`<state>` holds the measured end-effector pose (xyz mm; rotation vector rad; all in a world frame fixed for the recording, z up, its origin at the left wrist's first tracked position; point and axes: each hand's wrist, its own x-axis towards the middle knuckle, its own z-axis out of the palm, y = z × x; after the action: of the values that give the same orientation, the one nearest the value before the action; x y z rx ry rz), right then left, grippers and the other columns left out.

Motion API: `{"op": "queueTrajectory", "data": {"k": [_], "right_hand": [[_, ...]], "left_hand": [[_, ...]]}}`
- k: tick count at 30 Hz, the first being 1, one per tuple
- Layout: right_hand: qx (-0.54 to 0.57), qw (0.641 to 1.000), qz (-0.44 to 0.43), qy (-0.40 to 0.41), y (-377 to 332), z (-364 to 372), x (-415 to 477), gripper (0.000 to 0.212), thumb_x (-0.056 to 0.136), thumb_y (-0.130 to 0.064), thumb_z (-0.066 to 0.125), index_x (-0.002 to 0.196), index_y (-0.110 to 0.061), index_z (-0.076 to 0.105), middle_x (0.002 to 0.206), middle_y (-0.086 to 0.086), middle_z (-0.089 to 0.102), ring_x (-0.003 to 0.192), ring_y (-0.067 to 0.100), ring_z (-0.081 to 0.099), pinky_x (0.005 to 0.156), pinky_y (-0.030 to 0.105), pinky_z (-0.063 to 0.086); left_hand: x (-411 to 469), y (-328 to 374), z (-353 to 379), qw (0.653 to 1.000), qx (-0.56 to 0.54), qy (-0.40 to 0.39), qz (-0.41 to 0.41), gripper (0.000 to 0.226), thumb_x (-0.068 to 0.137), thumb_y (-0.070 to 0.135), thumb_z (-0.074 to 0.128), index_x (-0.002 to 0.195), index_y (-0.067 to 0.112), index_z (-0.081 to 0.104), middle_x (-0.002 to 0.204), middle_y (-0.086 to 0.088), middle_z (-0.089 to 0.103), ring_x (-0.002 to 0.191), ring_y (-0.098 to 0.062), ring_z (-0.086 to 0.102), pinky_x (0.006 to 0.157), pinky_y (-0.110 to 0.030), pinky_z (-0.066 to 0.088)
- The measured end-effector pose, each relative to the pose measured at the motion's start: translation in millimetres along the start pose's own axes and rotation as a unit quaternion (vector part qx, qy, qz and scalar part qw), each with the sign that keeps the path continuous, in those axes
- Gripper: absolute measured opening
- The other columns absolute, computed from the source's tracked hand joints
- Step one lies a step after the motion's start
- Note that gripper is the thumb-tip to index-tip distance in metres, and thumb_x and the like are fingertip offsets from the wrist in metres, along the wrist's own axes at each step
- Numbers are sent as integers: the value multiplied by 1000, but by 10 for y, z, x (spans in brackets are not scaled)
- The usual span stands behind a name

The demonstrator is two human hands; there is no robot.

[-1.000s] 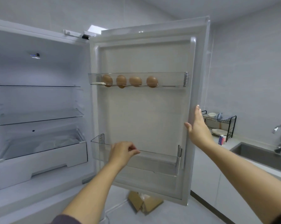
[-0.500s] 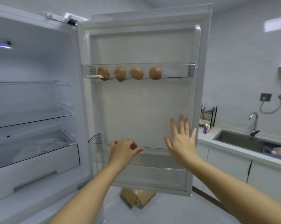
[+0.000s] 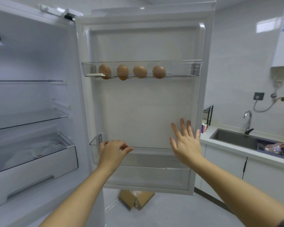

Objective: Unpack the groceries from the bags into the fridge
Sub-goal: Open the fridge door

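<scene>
The fridge stands open, its door (image 3: 144, 104) swung wide in front of me. Several brown eggs (image 3: 139, 71) sit in the upper clear door bin (image 3: 183, 68). My left hand (image 3: 112, 150) grips the front rim of the lower clear door bin (image 3: 151, 154), fingers curled over its edge. My right hand (image 3: 186, 141) is spread flat with straight fingers in front of the door's inner panel near its right edge; whether it touches is unclear. No grocery bag is in my hands.
Fridge interior at left has glass shelves (image 3: 30, 118) and a white drawer (image 3: 33, 164) holding pale wrapped items. A cardboard box (image 3: 135, 199) lies on the floor under the door. At right are a counter, sink (image 3: 234, 138), tap (image 3: 248, 120), dish rack (image 3: 208, 115).
My right hand left the door's outer edge and came inward, spreading flat before the inner panel. My left hand stayed on the lower bin's rim. The view shifted right.
</scene>
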<state>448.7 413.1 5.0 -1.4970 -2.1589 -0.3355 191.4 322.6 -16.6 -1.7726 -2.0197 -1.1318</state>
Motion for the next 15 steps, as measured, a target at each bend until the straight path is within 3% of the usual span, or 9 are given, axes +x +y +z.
{"op": "queueTrajectory", "data": {"k": [5,8,12,15], "right_hand": [[9,1000,-3,-13,-10,-34,-28,58,102,-49,23,155,-37,0,162,-2,-17,149,23,-19,119,52,-3],[11,1000,-3,-10,-1,-42,-47,59,101,-52,22,155,-37,2,163,-2,-16,150,23,-16,120,52,4],[-7,999,-21,27,-4,-70,-130,67,93,-59,15,153,-32,25,164,5,10,149,33,14,110,58,29],[-40,997,-52,47,29,-123,-176,63,94,-57,24,148,-27,39,159,9,27,142,38,31,103,61,38]], "left_hand": [[-21,12,-23,1000,6,-4,14,29,87,56,58,80,29,66,84,14,65,92,-10,58,90,-31,22],[-49,4,-31,1000,15,0,26,46,80,71,43,84,30,64,90,15,62,97,-11,56,92,-31,20],[-105,50,-37,998,41,13,53,45,86,61,53,113,27,61,121,8,56,121,-15,48,110,-42,18],[-137,192,-44,992,91,20,81,64,87,66,35,132,24,52,140,-1,47,134,-22,39,114,-55,16]]}}
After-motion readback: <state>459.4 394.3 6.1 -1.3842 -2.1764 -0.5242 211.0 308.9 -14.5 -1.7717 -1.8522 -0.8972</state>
